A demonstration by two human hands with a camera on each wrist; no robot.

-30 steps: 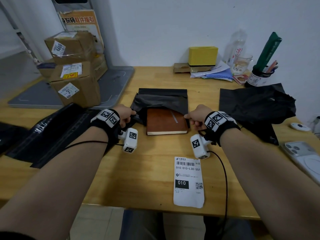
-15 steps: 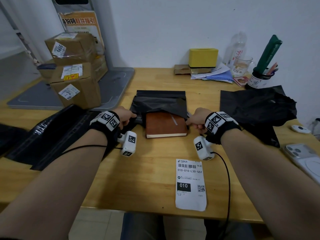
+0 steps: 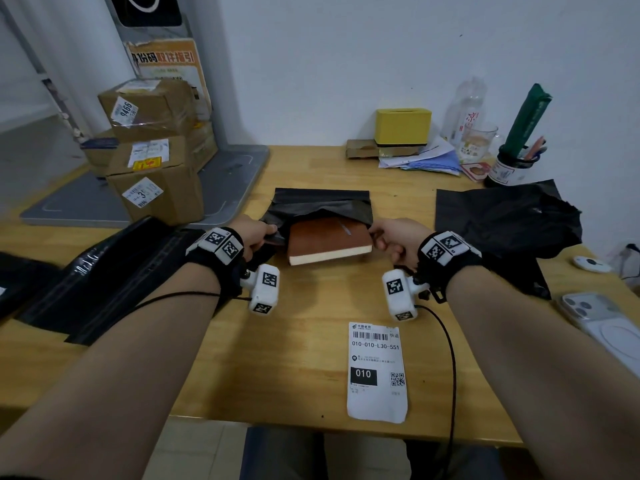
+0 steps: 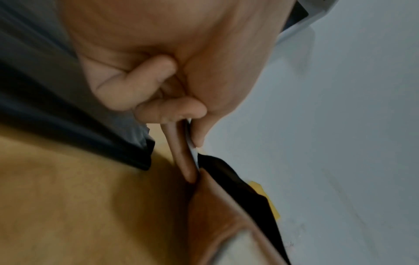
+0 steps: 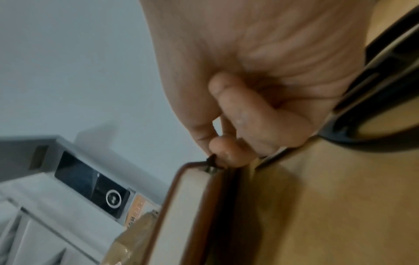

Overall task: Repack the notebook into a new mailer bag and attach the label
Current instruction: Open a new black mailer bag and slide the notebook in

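Observation:
A brown notebook (image 3: 327, 239) lies half inside a black mailer bag (image 3: 320, 204) at the table's middle, its near end raised off the wood. My left hand (image 3: 258, 233) pinches the bag's open edge at the left of the notebook; in the left wrist view thumb and forefinger (image 4: 181, 152) clamp the thin plastic beside the notebook (image 4: 217, 215). My right hand (image 3: 388, 239) pinches the bag's edge at the right corner (image 5: 212, 159), next to the notebook (image 5: 192, 206). A white shipping label (image 3: 376, 372) lies flat near the table's front edge.
A crumpled black bag (image 3: 505, 223) lies to the right, with a phone (image 3: 602, 317) and small white device (image 3: 590, 263) beyond. A stack of black mailers (image 3: 104, 275) sits left, cardboard boxes (image 3: 152, 150) behind. A yellow box (image 3: 401, 128), bottle and pen cup line the wall.
Both hands have lifted the bag's mouth, tilting the notebook's near end up; the bag now covers a little more of the notebook.

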